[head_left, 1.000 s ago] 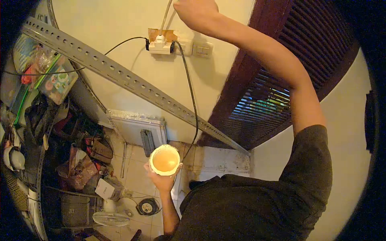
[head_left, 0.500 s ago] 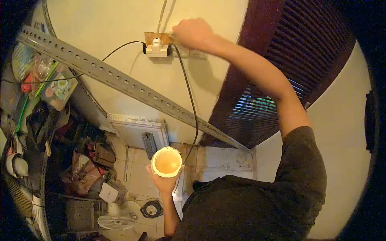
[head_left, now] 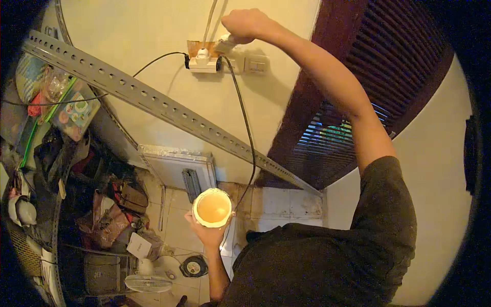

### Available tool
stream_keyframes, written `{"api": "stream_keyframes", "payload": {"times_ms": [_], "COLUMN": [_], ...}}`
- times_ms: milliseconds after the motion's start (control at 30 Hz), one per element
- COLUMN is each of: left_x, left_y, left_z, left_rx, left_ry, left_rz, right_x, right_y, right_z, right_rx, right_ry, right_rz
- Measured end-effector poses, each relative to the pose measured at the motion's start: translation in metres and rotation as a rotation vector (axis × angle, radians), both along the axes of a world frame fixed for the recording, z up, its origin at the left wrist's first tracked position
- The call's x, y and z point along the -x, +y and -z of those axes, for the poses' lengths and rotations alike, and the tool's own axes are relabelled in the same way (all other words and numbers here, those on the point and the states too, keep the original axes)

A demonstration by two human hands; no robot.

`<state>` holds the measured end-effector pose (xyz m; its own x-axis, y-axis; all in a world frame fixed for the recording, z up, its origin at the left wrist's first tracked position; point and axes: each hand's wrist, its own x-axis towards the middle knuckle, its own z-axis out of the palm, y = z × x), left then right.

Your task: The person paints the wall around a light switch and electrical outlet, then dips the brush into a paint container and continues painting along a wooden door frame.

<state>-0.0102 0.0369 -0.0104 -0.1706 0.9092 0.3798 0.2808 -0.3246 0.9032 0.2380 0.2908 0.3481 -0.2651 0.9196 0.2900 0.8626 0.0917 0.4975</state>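
My left hand [head_left: 209, 234] is wrapped round a round tub [head_left: 213, 207], held upright with its mouth facing me. The tub has a pale, rough rim and a yellow-orange inside. High on the wall, my right hand [head_left: 247, 24] is closed on a pale, brush-like tool [head_left: 226, 44], most of whose grip is hidden by the fingers. The tool's end is against or close to the wall, beside a brown-orange patch [head_left: 194, 46]. Just below and left of that hand is a white plug adapter [head_left: 204, 64] with cords plugged into it.
A perforated metal bar [head_left: 153, 100] slants across in front of the wall. A black cord [head_left: 246, 117] hangs past it. Wall switches [head_left: 255, 64] and a dark louvred shutter [head_left: 388, 66] are on the right. Bags [head_left: 105, 220] and a white fan [head_left: 148, 283] are at lower left.
My right hand has moved slightly up, and the pale tool and wall switches beneath it show more. The tub in my left hand has stayed almost where it was.
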Motion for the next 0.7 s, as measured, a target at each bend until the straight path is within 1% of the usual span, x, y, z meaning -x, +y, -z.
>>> {"api": "stream_keyframes", "payload": {"times_ms": [33, 100, 167, 200, 233, 300, 367, 400, 433, 467, 500, 533, 600, 633, 700], "left_x": [0.000, 0.001, 0.002, 0.001, 0.000, -0.001, -0.002, -0.001, 0.000, 0.000, -0.002, -0.003, -0.006, -0.008, -0.010], "left_y": [0.000, 0.001, 0.001, 0.001, 0.000, -0.001, -0.001, -0.001, -0.001, -0.001, -0.001, -0.001, 0.000, 0.000, -0.001], "left_z": [0.002, 0.005, 0.007, 0.006, 0.004, 0.004, 0.008, 0.006, 0.003, 0.002, 0.002, 0.001, 0.001, 0.002, 0.001], "left_rx": [0.026, 0.049, 0.028, 0.028, 0.023, 0.021, 0.013, 0.015, 0.007, 0.000, 0.000, -0.006, -0.014, -0.011, -0.009], "left_ry": [-0.005, -0.009, 0.077, 0.075, 0.069, 0.065, -0.051, -0.051, 0.012, 0.075, 0.075, 0.054, 0.035, 0.002, -0.030], "left_rz": [0.011, 0.020, -0.004, -0.007, -0.019, -0.028, -0.039, -0.039, -0.032, -0.023, -0.020, 0.005, 0.036, 0.035, 0.036], "right_x": [0.003, 0.009, 0.017, 0.019, 0.019, 0.016, 0.018, 0.018, 0.019, 0.020, 0.020, 0.022, 0.026, 0.022, 0.014], "right_y": [0.002, 0.006, 0.004, 0.004, 0.003, -0.003, -0.005, -0.006, -0.008, -0.013, -0.018, -0.021, -0.021, -0.017, -0.008], "right_z": [0.003, 0.009, 0.010, 0.012, 0.010, 0.002, -0.005, -0.007, -0.005, 0.000, 0.005, 0.013, 0.032, 0.042, 0.065], "right_rx": [0.016, -0.034, -0.056, -0.126, -0.123, -0.272, -0.296, -0.323, -0.324, -0.319, -0.314, -0.313, -0.285, -0.285, -0.125], "right_ry": [0.002, -0.025, -0.029, -0.001, -0.003, -0.011, -0.002, 0.008, 0.008, -0.056, -0.120, -0.120, 0.020, 0.021, -0.036], "right_rz": [-0.032, -0.021, 0.006, -0.028, -0.029, -0.090, -0.063, -0.039, -0.040, -0.044, -0.045, -0.040, -0.082, -0.078, -0.125]}}
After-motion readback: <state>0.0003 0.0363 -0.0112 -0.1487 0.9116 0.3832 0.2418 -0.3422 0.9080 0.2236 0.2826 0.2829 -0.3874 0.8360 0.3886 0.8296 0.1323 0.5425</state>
